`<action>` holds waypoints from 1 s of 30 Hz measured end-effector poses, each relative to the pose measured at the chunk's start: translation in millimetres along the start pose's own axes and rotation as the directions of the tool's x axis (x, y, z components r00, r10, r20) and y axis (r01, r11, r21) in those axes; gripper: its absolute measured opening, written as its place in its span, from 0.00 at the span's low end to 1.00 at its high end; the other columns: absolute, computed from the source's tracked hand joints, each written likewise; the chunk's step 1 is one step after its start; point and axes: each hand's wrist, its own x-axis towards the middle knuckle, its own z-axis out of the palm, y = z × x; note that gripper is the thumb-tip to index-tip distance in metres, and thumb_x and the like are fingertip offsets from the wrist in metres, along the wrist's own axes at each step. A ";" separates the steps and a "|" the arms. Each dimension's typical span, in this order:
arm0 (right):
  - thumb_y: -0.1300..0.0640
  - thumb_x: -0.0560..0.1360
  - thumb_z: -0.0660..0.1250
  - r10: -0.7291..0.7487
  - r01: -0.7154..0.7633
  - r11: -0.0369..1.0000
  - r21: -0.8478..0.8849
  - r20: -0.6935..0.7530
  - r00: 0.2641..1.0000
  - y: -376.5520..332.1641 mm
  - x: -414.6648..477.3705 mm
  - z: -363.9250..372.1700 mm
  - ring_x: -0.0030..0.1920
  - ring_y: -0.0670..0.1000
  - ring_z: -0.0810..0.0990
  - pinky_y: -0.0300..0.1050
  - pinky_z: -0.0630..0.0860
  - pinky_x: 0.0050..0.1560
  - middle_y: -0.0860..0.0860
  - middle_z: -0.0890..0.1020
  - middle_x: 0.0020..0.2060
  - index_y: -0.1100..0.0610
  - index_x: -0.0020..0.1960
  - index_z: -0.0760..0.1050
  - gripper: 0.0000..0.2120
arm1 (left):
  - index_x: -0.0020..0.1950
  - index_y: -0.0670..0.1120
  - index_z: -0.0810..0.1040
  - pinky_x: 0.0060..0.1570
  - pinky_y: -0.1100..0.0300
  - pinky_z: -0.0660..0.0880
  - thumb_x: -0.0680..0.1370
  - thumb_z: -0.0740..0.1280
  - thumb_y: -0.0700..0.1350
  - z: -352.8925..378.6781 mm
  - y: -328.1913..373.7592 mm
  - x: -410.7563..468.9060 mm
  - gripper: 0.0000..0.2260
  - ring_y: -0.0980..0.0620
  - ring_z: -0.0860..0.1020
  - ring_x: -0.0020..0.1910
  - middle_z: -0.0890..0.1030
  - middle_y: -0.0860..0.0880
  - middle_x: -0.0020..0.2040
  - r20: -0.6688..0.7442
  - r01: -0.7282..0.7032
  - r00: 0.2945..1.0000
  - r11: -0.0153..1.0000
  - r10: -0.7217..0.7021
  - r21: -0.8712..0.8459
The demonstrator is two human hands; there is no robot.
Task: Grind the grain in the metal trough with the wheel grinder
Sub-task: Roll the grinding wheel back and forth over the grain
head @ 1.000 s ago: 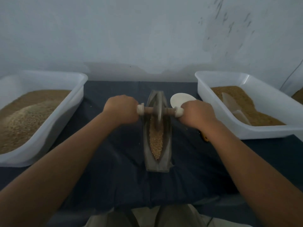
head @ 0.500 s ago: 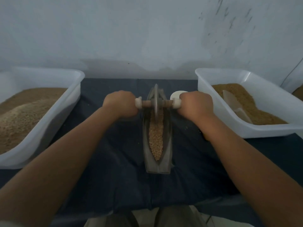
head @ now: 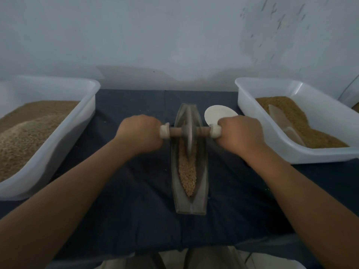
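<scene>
Centre of the dark cloth [head: 126, 191]: metal trough [head: 202, 183], long and boat-shaped, lies lengthwise, running away from the person. Grain [head: 187, 171] fills its groove in a narrow strip that tapers to a point toward the near end. Near end of the trough itself is bare metal.

Wheel grinder [head: 189, 138] stands upright in the groove, somewhat past the trough's middle on the far side, rim down in the grain. Its wooden axle runs crosswise over both trough walls, with a pale collar at each end.

Left hand [head: 140, 134]: closed fist, fingers wrapped round the left end of the axle, knuckles up, just beside the trough's left wall. Right hand [head: 240, 135]: same grip on the right end, fist tight against the pale collar. Both forearms reach in from the near edge, bare.

White disc [head: 217, 113] lies flat on the cloth just right of the trough's far end, partly hidden behind the right hand.

Left tub [head: 64, 136], white plastic, sits well left of the trough and holds a heaped mound of tan grain. Right tub [head: 303, 154], the same kind, sits to the right, with a lower layer of browner grain and a translucent scoop [head: 279, 117] lying in it. A few loose grains dot the cloth. Pale scuffed wall [head: 174, 35] behind.
</scene>
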 end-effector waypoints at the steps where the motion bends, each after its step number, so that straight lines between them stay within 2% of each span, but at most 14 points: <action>1: 0.45 0.76 0.67 0.030 -0.031 0.999 -0.023 -0.034 0.999 -1.4 11.3 4.5 0.31 0.49 0.72 0.46 0.71 0.33 0.46 0.73 0.30 0.47 0.35 0.67 0.14 | 0.34 0.52 0.75 0.31 0.59 0.71 0.73 0.62 0.60 0.3 2.9 12.8 0.15 0.51 0.75 0.29 0.76 0.54 0.31 -0.027 0.036 0.999 0.999 -0.036 0.014; 3: 0.49 0.75 0.68 0.073 -0.077 0.995 -0.062 -0.065 0.995 -3.1 26.7 7.6 0.29 0.49 0.67 0.44 0.66 0.32 0.46 0.71 0.30 0.47 0.34 0.65 0.15 | 0.35 0.51 0.76 0.34 0.57 0.76 0.73 0.65 0.58 -3.2 7.4 30.0 0.13 0.50 0.76 0.30 0.77 0.53 0.32 -0.027 0.075 0.997 0.997 -0.075 0.013; 5: 0.50 0.75 0.67 0.090 -0.093 0.993 -0.070 -0.045 0.995 -4.9 29.3 3.8 0.29 0.48 0.66 0.43 0.62 0.31 0.46 0.71 0.29 0.48 0.34 0.67 0.14 | 0.35 0.51 0.76 0.37 0.55 0.78 0.73 0.66 0.57 -7.6 8.3 29.6 0.11 0.49 0.77 0.32 0.78 0.52 0.33 0.016 0.062 0.998 0.998 -0.061 -0.013; 8: 0.47 0.74 0.67 0.042 -0.042 0.999 0.007 0.087 0.995 -0.5 4.2 -2.4 0.31 0.48 0.73 0.43 0.66 0.31 0.46 0.76 0.31 0.48 0.34 0.73 0.11 | 0.36 0.51 0.75 0.35 0.56 0.75 0.71 0.64 0.57 -13.1 3.6 0.9 0.11 0.52 0.76 0.32 0.78 0.54 0.34 0.091 -0.037 0.995 0.998 0.041 -0.050; 12: 0.37 0.66 0.64 -0.102 0.060 0.985 0.162 0.265 0.959 13.6 -47.3 -17.5 0.30 0.45 0.78 0.44 0.72 0.29 0.45 0.77 0.32 0.43 0.35 0.75 0.11 | 0.35 0.53 0.75 0.29 0.60 0.69 0.68 0.61 0.59 -21.1 -3.9 -44.9 0.11 0.57 0.74 0.30 0.76 0.56 0.30 0.144 -0.182 0.972 0.983 0.185 -0.034; 13: 0.35 0.65 0.63 -0.106 0.063 0.984 0.167 0.263 0.959 14.5 -50.9 -16.5 0.30 0.45 0.77 0.43 0.71 0.29 0.45 0.77 0.32 0.43 0.35 0.75 0.12 | 0.35 0.53 0.75 0.29 0.60 0.70 0.68 0.61 0.59 -21.9 -4.2 -45.7 0.11 0.57 0.75 0.30 0.76 0.56 0.30 0.165 -0.191 0.967 0.981 0.193 -0.028; 15: 0.36 0.68 0.62 -0.074 0.059 0.993 0.098 0.154 0.985 10.9 -46.0 -7.4 0.29 0.46 0.75 0.42 0.68 0.29 0.45 0.75 0.30 0.45 0.34 0.72 0.14 | 0.35 0.53 0.75 0.32 0.59 0.71 0.69 0.63 0.59 -22.2 -1.3 -34.6 0.10 0.54 0.76 0.32 0.77 0.55 0.32 0.172 -0.157 0.973 0.988 0.156 -0.010; 17: 0.39 0.74 0.63 -0.004 0.004 1.000 0.004 -0.002 1.000 3.6 -25.8 4.8 0.29 0.47 0.71 0.42 0.66 0.30 0.45 0.73 0.29 0.46 0.35 0.66 0.15 | 0.36 0.53 0.75 0.34 0.57 0.73 0.71 0.65 0.58 -20.3 4.4 -9.2 0.11 0.51 0.77 0.33 0.77 0.55 0.34 0.118 -0.065 0.991 0.998 0.063 0.018; 19: 0.45 0.77 0.65 0.064 -0.065 0.998 -0.026 -0.065 0.996 -1.6 2.7 12.1 0.29 0.48 0.68 0.42 0.62 0.30 0.46 0.71 0.30 0.47 0.37 0.67 0.14 | 0.36 0.52 0.75 0.36 0.56 0.74 0.72 0.67 0.57 -19.3 8.9 18.3 0.11 0.50 0.76 0.33 0.77 0.54 0.35 0.050 0.031 0.998 0.998 -0.034 0.047; 21: 0.50 0.77 0.67 0.131 -0.132 0.991 -0.011 -0.047 0.990 -3.7 26.5 11.3 0.29 0.47 0.65 0.42 0.57 0.30 0.46 0.70 0.30 0.48 0.37 0.70 0.11 | 0.36 0.50 0.75 0.36 0.56 0.74 0.74 0.68 0.57 -19.5 12.5 36.8 0.12 0.49 0.75 0.32 0.77 0.52 0.34 0.024 0.071 0.997 0.996 -0.072 0.052; 23: 0.51 0.75 0.67 0.142 -0.143 0.989 -0.026 -0.011 0.990 -4.5 35.5 7.0 0.30 0.48 0.67 0.43 0.60 0.30 0.47 0.72 0.30 0.49 0.36 0.72 0.10 | 0.37 0.50 0.76 0.37 0.56 0.75 0.74 0.68 0.56 -20.1 12.7 37.0 0.12 0.49 0.76 0.32 0.77 0.52 0.34 0.049 0.061 0.997 0.998 -0.063 0.024; 26: 0.47 0.75 0.67 0.047 -0.046 0.999 -0.007 0.072 0.996 0.1 11.2 0.0 0.32 0.48 0.73 0.43 0.65 0.31 0.46 0.76 0.31 0.48 0.35 0.74 0.11 | 0.38 0.51 0.77 0.37 0.56 0.76 0.72 0.68 0.55 -18.0 7.3 5.3 0.09 0.50 0.78 0.34 0.79 0.54 0.36 0.115 -0.015 0.993 1.000 0.016 -0.014; 30: 0.36 0.69 0.62 -0.097 0.092 0.994 0.058 0.095 0.991 9.1 -46.6 -12.2 0.28 0.45 0.74 0.46 0.76 0.30 0.44 0.74 0.29 0.45 0.32 0.71 0.15 | 0.34 0.54 0.72 0.27 0.61 0.64 0.69 0.62 0.60 -16.0 -1.6 -49.5 0.11 0.55 0.73 0.28 0.74 0.55 0.30 0.052 -0.148 0.988 0.988 0.146 0.040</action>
